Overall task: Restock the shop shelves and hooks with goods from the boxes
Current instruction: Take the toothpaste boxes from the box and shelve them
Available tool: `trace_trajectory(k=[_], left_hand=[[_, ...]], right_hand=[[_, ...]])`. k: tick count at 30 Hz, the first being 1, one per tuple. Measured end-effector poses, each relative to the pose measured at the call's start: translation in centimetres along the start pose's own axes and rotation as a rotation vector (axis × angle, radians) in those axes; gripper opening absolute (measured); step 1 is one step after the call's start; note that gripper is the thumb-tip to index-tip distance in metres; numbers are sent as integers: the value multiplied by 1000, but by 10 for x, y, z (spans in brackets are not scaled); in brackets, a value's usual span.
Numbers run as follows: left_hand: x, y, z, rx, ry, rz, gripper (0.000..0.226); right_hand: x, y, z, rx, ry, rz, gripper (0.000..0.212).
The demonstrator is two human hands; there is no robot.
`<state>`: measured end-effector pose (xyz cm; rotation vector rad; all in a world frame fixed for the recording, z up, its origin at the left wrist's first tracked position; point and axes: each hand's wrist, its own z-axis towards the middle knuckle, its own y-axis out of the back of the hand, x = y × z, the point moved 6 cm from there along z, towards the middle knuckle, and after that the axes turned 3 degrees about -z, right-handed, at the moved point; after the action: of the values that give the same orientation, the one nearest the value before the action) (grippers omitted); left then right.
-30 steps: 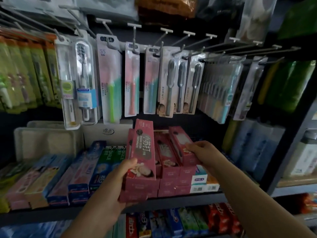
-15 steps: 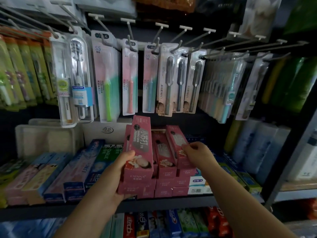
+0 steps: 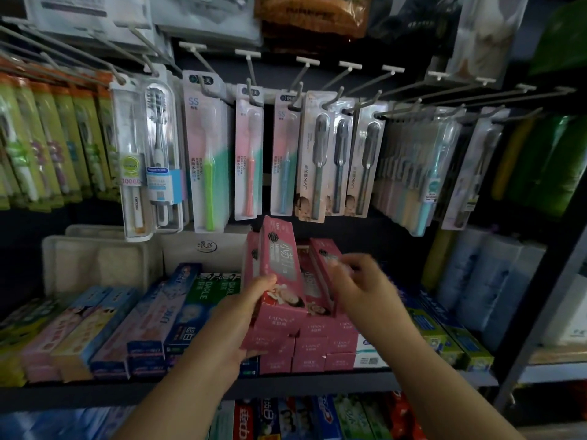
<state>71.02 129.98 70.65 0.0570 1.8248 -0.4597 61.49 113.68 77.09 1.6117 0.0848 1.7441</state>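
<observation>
Holding a small bundle of pink toothpaste boxes [image 3: 279, 281] upright in my left hand [image 3: 235, 325], thumb curled over the front face and fingers wrapped beneath the lower ends, I am partway through filling this spot on the shelf [image 3: 317, 384]. My right hand [image 3: 359, 287] is blurred beside the bundle; its fingers look curled toward a tilted pink box [image 3: 322, 268] leaning just right of the ones I hold, but I cannot tell whether they actually pinch it or only hover against it. Beneath, a pink stack [image 3: 317, 344] already lies flat on the shelf in several layers, so I judge much of this product is in place and the boxes in my hand remain to be laid on top or alongside. No supply box is visible, so how much stock is left I cannot say. To the left lie blue and green toothpaste cartons [image 3: 178, 312], touching the pink stack's edge; to the right, green-and-yellow cartons [image 3: 444, 335] crowd the other side, leaving a narrow slot. Overhead, carded toothbrushes [image 3: 314, 160] hang from hooks [image 3: 305, 63] just above the top of my bundle, so lifting it higher risks knocking them. A pale tray [image 3: 95, 262] sits behind at left.
</observation>
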Motion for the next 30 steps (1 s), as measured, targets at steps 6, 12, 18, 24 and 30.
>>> trace_trajectory(k=[6,12,18,24,30], left_hand=[[-13,-17,-23,56,-75,100,105],[-2,-9,-31,12,-107,57,37],[-15,9,-19,-95,-136,90,14],[-3,8,-15,-62,-85,84,16],[3,7,-7,-103,-110,130,17]], right_hand=[[8,-43,-34,389,-209,214,44],[1,-39,-31,374,-308,593,34],[-25,-37,-28,237,-449,653,29],[-40,-49,-27,61,-488,855,25],[-52,-58,-27,-7,-549,872,28]])
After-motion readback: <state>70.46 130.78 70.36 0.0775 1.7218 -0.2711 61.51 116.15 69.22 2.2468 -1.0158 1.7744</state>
